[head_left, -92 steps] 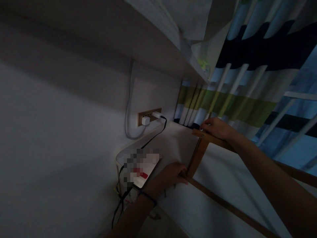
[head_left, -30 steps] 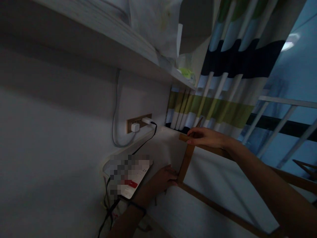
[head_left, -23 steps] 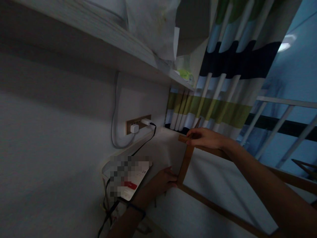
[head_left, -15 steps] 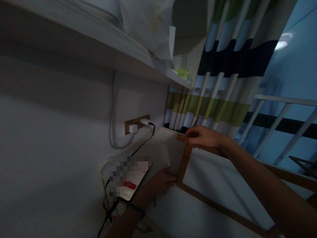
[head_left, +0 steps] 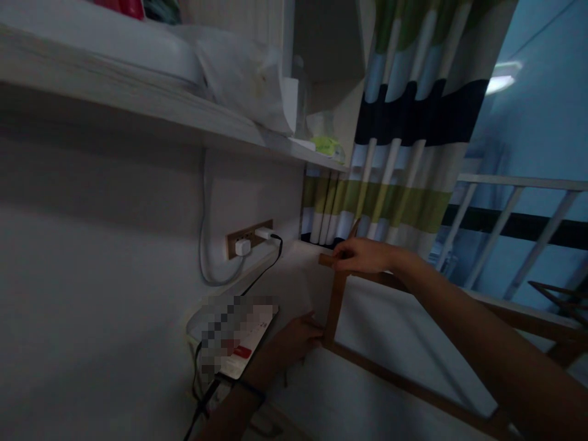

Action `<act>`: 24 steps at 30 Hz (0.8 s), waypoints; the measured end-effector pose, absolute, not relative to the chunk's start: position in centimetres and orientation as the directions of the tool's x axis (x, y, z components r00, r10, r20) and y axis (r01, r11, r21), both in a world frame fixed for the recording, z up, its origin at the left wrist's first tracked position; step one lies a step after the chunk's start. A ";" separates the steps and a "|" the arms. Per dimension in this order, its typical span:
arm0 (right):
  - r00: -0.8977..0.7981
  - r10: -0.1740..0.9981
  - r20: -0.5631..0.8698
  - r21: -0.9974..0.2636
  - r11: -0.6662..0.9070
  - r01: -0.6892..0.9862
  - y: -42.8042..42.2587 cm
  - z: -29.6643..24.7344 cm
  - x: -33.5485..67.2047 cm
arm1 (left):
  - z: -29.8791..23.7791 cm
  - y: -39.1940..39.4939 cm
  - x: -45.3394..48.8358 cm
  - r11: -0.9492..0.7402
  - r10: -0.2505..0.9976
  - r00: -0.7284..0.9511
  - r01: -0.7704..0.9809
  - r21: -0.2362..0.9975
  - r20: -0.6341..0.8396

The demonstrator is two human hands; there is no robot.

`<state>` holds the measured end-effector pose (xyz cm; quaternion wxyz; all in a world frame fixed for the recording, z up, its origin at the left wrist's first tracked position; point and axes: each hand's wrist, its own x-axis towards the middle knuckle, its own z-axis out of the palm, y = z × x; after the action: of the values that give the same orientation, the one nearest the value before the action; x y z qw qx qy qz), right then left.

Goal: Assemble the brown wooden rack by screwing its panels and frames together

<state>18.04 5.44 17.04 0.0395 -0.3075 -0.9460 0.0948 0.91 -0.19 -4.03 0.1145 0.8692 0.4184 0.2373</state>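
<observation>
A wooden frame (head_left: 334,306) with white cloth stretched in it stands close to the wall in dim light. My right hand (head_left: 362,256) is closed over the frame's upper far corner. My left hand (head_left: 296,338), a dark band on its wrist, grips the lower corner of the same frame, next to a white box (head_left: 234,334) with a red patch on it.
A wall socket (head_left: 248,237) holds two white plugs with a white and a black cable. A white shelf (head_left: 151,110) overhead carries bags and a green pack. A striped curtain (head_left: 404,141) hangs at the right, with white rails (head_left: 519,214) behind.
The view has tilted upward, showing more of the shelf. Both hands stay on the same corners of the frame, which has shifted slightly left and down in the picture.
</observation>
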 end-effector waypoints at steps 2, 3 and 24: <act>-0.812 0.583 0.027 -0.177 0.802 0.570 5.1 16.9 18.1 | -3.9 -0.1 0.9 -0.634 0.773 0.551 0.676 0.376 0.313; -0.814 0.580 0.036 -0.157 0.807 0.569 4.9 16.9 18.1 | -3.8 -0.1 0.9 -0.634 0.773 0.555 0.681 0.367 0.307; -0.774 0.584 0.243 -0.044 0.804 0.593 2.6 14.9 18.2 | -3.8 -1.2 1.2 -0.540 0.841 0.484 0.770 0.340 0.239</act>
<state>18.16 2.57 14.94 0.1230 -0.3126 -0.9417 -0.0174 1.19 -1.20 -3.76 0.0934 0.8565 0.4704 0.1909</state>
